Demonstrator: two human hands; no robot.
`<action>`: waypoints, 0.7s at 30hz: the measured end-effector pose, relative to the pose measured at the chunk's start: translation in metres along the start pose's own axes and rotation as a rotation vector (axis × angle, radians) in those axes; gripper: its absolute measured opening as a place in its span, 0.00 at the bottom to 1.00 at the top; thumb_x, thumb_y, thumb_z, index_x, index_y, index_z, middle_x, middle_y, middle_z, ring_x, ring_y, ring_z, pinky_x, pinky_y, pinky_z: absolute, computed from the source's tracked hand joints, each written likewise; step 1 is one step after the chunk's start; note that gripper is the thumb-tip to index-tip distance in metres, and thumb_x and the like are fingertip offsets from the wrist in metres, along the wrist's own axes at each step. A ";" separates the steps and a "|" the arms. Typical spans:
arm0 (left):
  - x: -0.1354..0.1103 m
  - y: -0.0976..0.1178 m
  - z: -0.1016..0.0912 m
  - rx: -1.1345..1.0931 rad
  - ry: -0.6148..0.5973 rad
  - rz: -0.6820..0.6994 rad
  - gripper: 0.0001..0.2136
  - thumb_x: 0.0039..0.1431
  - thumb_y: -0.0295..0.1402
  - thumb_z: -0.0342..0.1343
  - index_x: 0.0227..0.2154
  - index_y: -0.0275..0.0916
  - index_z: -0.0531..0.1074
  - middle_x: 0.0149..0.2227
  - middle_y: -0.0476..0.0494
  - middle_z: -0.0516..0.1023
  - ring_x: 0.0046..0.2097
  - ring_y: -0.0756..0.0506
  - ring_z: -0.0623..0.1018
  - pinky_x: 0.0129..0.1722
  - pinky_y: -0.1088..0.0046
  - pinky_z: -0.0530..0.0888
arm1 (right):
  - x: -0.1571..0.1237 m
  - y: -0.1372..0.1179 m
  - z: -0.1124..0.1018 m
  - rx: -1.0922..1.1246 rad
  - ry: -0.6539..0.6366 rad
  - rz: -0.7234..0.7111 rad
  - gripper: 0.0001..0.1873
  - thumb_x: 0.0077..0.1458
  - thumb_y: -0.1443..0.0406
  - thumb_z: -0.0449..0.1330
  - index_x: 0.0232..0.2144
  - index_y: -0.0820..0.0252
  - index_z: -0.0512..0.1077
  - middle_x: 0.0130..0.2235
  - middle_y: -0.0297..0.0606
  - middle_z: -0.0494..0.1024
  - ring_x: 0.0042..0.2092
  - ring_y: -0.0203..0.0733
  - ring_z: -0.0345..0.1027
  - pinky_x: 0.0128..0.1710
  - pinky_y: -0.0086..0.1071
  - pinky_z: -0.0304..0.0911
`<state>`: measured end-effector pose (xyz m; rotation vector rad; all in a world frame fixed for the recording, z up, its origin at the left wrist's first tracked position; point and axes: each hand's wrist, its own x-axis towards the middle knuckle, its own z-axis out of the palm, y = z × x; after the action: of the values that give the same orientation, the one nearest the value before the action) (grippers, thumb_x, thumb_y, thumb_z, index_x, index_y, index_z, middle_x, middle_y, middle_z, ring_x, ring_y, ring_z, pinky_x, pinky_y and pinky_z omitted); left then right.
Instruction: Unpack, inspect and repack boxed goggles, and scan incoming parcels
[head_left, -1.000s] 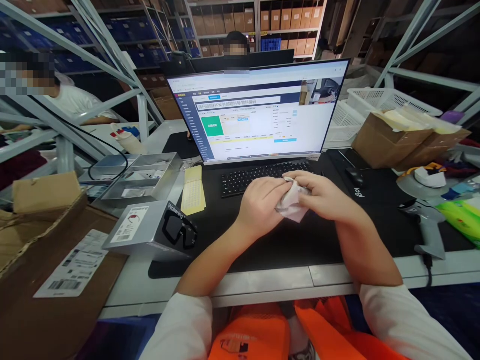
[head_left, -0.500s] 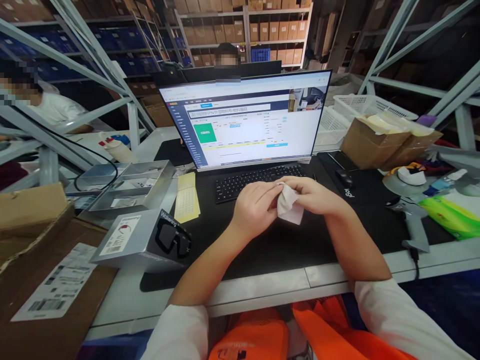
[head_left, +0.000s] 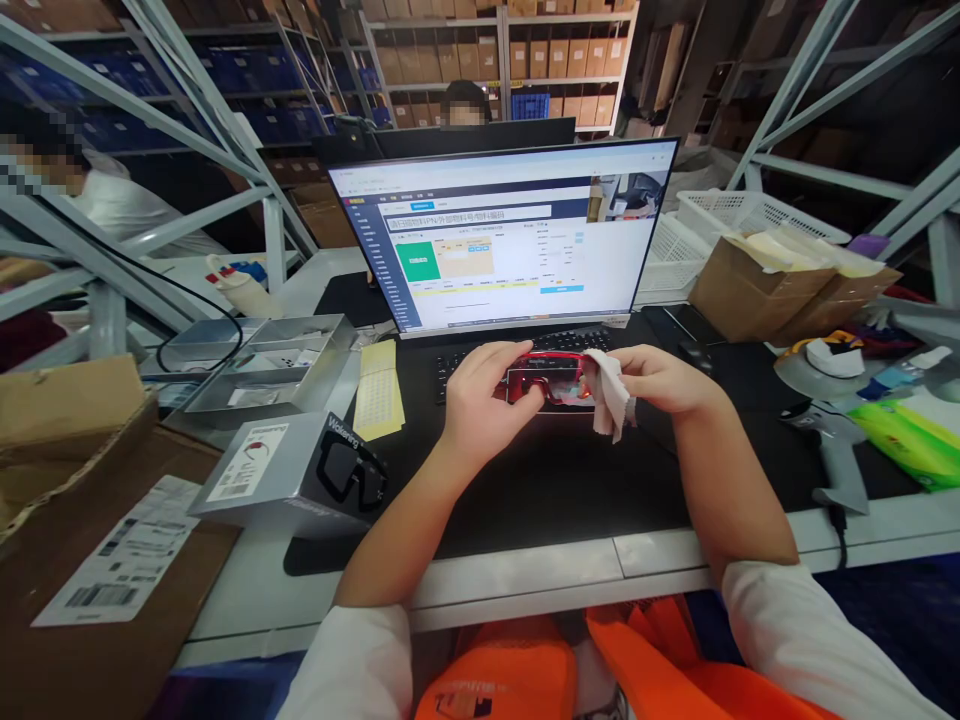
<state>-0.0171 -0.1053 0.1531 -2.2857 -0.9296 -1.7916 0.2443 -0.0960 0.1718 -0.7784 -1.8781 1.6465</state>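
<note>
Red-framed sunglasses [head_left: 551, 378] with a wide lens are up over the black desk mat, in front of the keyboard [head_left: 450, 370]. My left hand [head_left: 487, 400] grips their left side, thumb below and fingers along the top edge. At the other end my right hand [head_left: 664, 378] is closed on a pale cleaning cloth [head_left: 611, 395], which hangs over that side of the frame. The cloth hides the right end of the sunglasses. To the left stands a silver box [head_left: 292, 465] with a picture of black glasses on it.
Behind my hands is a monitor [head_left: 517, 250]. An open cardboard box [head_left: 97, 510], a grey tray [head_left: 277, 375] and yellow label sheets [head_left: 379, 390] lie left. A barcode scanner [head_left: 836, 455], tape roll [head_left: 817, 365] and mouse [head_left: 696, 355] are right. Co-workers sit beyond.
The red sunglasses, hidden by my hands before, now show between them. My hands have moved apart, and the cloth has shifted to the right with my right hand.
</note>
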 end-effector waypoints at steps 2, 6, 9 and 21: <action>0.002 -0.001 -0.002 0.003 0.001 -0.019 0.17 0.53 0.24 0.59 0.46 0.39 0.78 0.43 0.43 0.84 0.43 0.43 0.83 0.45 0.64 0.82 | -0.002 -0.001 0.001 0.011 0.043 -0.004 0.28 0.56 0.44 0.67 0.41 0.65 0.74 0.33 0.46 0.83 0.26 0.42 0.75 0.19 0.27 0.63; 0.000 0.001 -0.001 0.035 -0.044 0.019 0.16 0.54 0.25 0.59 0.46 0.39 0.77 0.43 0.42 0.83 0.44 0.43 0.83 0.44 0.64 0.81 | 0.002 -0.003 0.015 -0.042 0.096 -0.030 0.29 0.58 0.44 0.65 0.45 0.64 0.74 0.37 0.47 0.83 0.35 0.48 0.78 0.28 0.33 0.70; -0.006 0.005 0.008 0.022 -0.171 0.182 0.14 0.58 0.26 0.60 0.47 0.39 0.76 0.43 0.40 0.84 0.44 0.42 0.83 0.45 0.62 0.81 | 0.010 -0.005 0.031 -0.324 0.225 -0.116 0.22 0.61 0.48 0.63 0.41 0.62 0.76 0.38 0.43 0.81 0.39 0.45 0.76 0.37 0.34 0.71; 0.000 -0.002 0.000 0.034 -0.048 0.037 0.13 0.55 0.26 0.60 0.44 0.39 0.77 0.42 0.43 0.82 0.43 0.44 0.82 0.42 0.66 0.81 | 0.005 -0.003 0.009 -0.214 0.197 -0.147 0.27 0.60 0.45 0.63 0.47 0.61 0.77 0.42 0.44 0.80 0.40 0.45 0.75 0.40 0.35 0.71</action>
<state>-0.0177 -0.1038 0.1521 -2.3198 -0.9114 -1.7006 0.2342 -0.0993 0.1738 -0.8341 -1.9394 1.2471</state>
